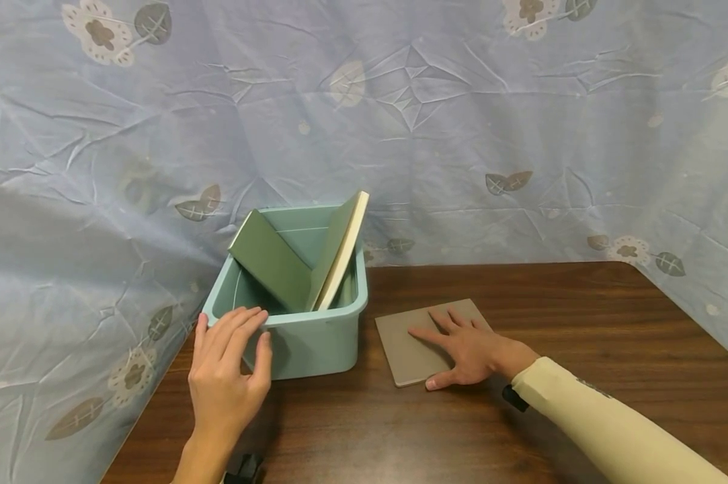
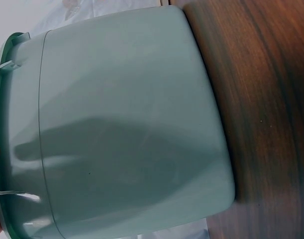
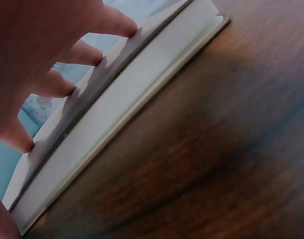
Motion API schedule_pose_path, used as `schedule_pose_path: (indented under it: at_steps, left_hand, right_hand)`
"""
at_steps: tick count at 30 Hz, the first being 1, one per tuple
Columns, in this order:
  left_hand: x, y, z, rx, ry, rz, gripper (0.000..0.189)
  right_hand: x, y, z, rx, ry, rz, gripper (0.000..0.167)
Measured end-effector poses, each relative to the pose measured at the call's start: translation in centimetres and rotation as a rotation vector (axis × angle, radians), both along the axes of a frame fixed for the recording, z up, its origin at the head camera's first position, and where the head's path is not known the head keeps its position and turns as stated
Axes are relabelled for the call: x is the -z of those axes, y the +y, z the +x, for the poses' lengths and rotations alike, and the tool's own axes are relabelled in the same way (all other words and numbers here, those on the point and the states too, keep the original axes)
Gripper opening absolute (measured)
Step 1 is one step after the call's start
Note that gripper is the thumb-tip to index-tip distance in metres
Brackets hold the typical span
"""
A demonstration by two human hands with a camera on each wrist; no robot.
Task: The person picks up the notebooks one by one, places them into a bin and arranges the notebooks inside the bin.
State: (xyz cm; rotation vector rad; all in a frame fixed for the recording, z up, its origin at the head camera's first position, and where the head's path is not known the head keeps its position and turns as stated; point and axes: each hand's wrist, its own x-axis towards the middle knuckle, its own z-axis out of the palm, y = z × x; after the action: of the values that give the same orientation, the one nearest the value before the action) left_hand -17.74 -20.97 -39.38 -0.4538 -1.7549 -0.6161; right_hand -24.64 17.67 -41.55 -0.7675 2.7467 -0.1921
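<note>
A taupe hardcover book [image 1: 400, 336] lies flat on the table. My right hand [image 1: 469, 349] is spread over it, and in the right wrist view several fingertips [image 3: 94, 57] touch the cover above the white page edges [image 3: 117, 94]. At the left stands a pale green plastic bin [image 1: 315, 346]. My left hand [image 1: 227, 370] rests its fingers on the near left corner of the bin's rim, thumb apart from them. Inside the bin, a dark green book [image 1: 273, 259] leans left and another green book [image 1: 339, 249] with cream page edges leans right, rising above the rim.
The dark brown wooden table [image 1: 569, 316] extends right of the book and toward the front. A pale blue floral curtain [image 1: 436, 148] hangs behind and along the left side. The bin stands near the table's left edge.
</note>
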Motion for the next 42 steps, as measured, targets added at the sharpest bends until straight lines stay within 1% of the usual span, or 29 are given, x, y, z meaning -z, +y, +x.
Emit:
schedule_pose_path:
  at_steps: [11, 17, 22, 27, 30, 33, 38, 42]
  left_hand:
    - [-0.1, 0.1, 0.0, 0.003, 0.007, 0.005, 0.026]
    - [0.0, 0.1, 0.1, 0.004, 0.005, 0.004, 0.026]
    - [0.0, 0.1, 0.1, 0.005, 0.002, 0.004, 0.026]
    - [0.0, 0.1, 0.0, 0.006, 0.001, 0.005, 0.026]
    - [0.0, 0.1, 0.0, 0.006, 0.001, 0.006, 0.026]
    - [0.0, 0.1, 0.0, 0.006, 0.001, 0.006, 0.026]
    - [-0.1, 0.1, 0.0, 0.007, -0.002, 0.006, 0.026]
    - [-0.1, 0.1, 0.0, 0.006, 0.000, 0.006, 0.026]
  right_hand:
    - [0.9, 0.1, 0.0, -0.008, 0.061, 0.013, 0.099]
    - [0.9, -0.1, 0.1, -0.019, 0.079, 0.015, 0.099]
    - [0.8, -0.2, 0.1, -0.041, 0.103, 0.041, 0.098]
    - [0.8, -0.1, 0.1, -0.086, 0.153, 0.078, 0.097]
    - [1.0, -0.2, 0.2, -0.118, 0.204, 0.115, 0.095]
    - [1.2, -0.2, 0.3, -0.158, 0.275, 0.147, 0.092]
    - [1.7, -0.3, 0.5, -0.221, 0.423, 0.192, 0.087]
    - [2.0, -0.4, 0.5, -0.272, 0.558, 0.211, 0.079]
